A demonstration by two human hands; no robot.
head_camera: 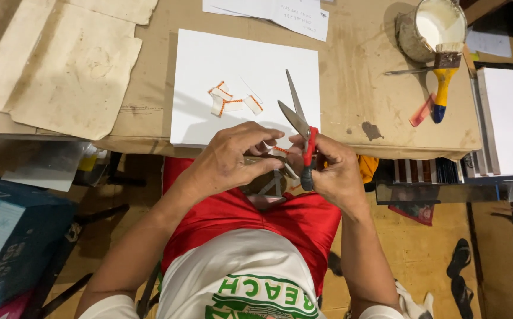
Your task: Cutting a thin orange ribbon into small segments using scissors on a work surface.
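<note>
My right hand (336,171) grips red-handled scissors (299,121), their blades apart and pointing up over a white board (209,53). Close beside it, my left hand (233,156) pinches a small strip of white tape with red marks (280,151) between its fingertips. Both hands hover over my lap at the table's near edge. On the white board lie a few cut pieces of the same white and red tape (231,99).
A paint can (430,26) with white paint stands at the back right, with a yellow and blue brush (443,77) resting against it. Stained paper sheets (70,65) cover the left of the brown table. A blue box (8,236) sits at the lower left.
</note>
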